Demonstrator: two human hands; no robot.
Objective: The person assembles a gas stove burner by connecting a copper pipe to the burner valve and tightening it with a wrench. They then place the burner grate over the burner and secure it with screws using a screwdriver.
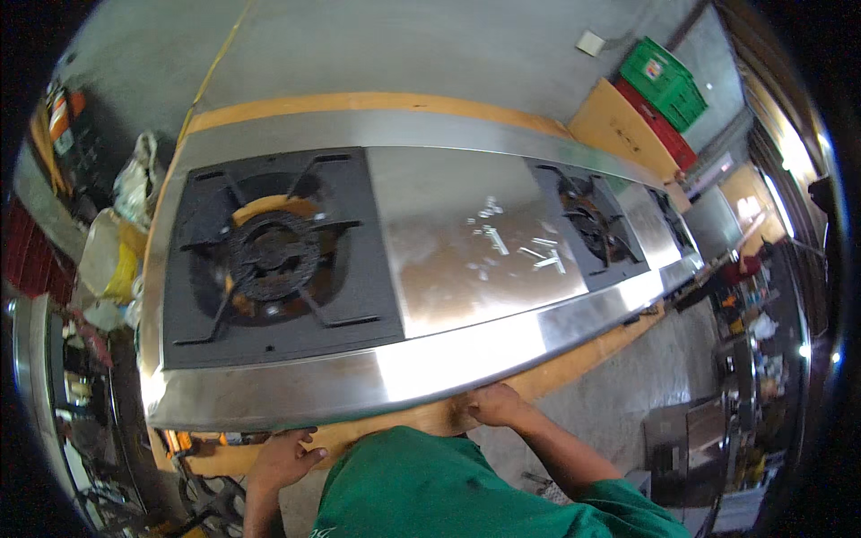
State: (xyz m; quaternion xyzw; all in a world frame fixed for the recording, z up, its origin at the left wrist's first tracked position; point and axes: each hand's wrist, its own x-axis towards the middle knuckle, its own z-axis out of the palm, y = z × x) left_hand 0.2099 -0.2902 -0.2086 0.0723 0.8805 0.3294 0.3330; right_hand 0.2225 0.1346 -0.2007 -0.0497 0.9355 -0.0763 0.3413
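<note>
Stainless-steel cooktop (439, 291) lies just beyond the left hand (285, 458), loosely spread and empty, and the right hand (496, 405), whose grip cannot be determined. Probably heavy, stiff, slick: grasp beneath its front rim (269, 397).

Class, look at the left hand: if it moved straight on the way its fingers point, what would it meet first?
The left hand would probably meet the stove's steel front edge first, though it might pass beneath; depth is unclear.

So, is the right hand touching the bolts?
Apart. The head view shows the stove's steel edge between the right hand and the bolts.
</note>
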